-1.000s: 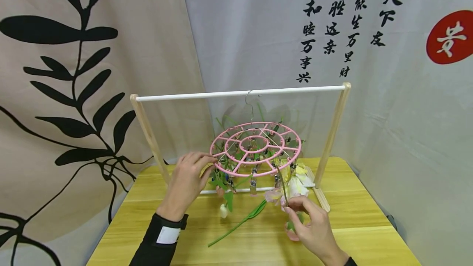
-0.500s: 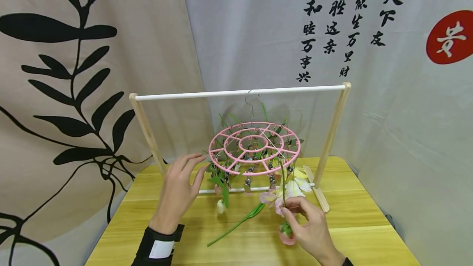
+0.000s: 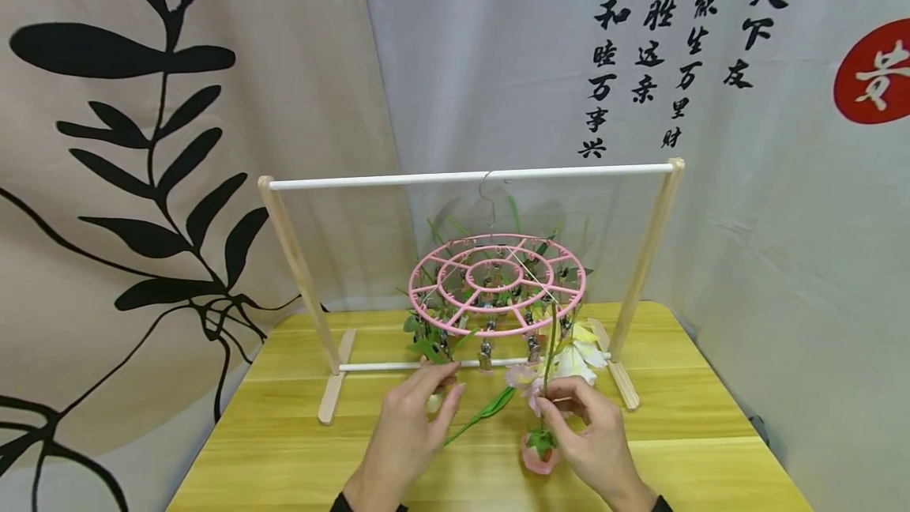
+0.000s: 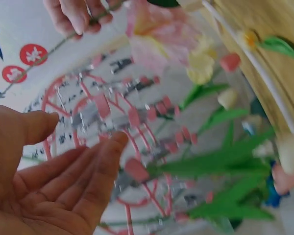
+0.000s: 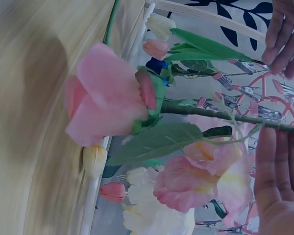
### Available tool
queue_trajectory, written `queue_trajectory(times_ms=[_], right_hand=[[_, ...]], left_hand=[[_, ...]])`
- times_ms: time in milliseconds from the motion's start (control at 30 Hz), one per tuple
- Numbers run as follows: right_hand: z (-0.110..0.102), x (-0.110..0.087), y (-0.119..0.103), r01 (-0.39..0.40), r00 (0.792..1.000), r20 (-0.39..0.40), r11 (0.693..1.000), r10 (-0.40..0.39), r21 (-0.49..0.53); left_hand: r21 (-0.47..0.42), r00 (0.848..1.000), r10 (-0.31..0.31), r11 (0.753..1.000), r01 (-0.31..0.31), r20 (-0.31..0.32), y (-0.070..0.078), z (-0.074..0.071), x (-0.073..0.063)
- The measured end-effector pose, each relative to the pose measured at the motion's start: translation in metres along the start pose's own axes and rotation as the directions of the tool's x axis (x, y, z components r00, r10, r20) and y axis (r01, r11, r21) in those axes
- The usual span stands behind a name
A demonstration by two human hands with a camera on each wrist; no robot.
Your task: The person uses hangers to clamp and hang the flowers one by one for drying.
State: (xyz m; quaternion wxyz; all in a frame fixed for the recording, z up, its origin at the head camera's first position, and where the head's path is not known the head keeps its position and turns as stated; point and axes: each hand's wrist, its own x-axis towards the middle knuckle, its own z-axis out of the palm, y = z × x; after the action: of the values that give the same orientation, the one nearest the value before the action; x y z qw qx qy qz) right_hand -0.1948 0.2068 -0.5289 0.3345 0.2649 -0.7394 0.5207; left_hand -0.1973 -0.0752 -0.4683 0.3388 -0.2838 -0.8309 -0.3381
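Note:
My right hand [image 3: 586, 433] pinches the stem of a pink artificial rose [image 3: 539, 453], whose bloom hangs downward with the stem rising above the fingers. In the right wrist view the rose bloom [image 5: 105, 93] shows large, with a green leaf [image 5: 157, 144] along its stem. My left hand [image 3: 412, 425] is held with relaxed fingers in front of the pink round clip hanger [image 3: 498, 330]; nothing lies between its thumb and fingers [image 4: 95, 181]. Artificial flowers hang upside down from the hanger's clips, among them a pink-and-white bloom [image 5: 186, 183] beside the rose stem.
The hanger hooks onto the white top bar [image 3: 398, 180] of a small wooden-legged rack on the wooden table [image 3: 704, 417]. A green flower stem with leaves [image 3: 483, 416] lies on the table between the hands. Printed curtains [image 3: 775, 220] stand behind.
My left hand has left the hanger's left rim and moved right and down, nearer the right hand. The rose has shifted slightly left and hangs lower, still pinched in my right hand.

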Motion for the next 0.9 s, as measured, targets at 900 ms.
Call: queue_trajectory(times_ms=[900], right_hand=[[0.020,0.022,-0.016,-0.099,0.995,0.016,0.986,0.097,0.133]], left_hand=[[-0.216,0.952,-0.305,0.930,0.296,-0.006,0.026,0.047,0.037]])
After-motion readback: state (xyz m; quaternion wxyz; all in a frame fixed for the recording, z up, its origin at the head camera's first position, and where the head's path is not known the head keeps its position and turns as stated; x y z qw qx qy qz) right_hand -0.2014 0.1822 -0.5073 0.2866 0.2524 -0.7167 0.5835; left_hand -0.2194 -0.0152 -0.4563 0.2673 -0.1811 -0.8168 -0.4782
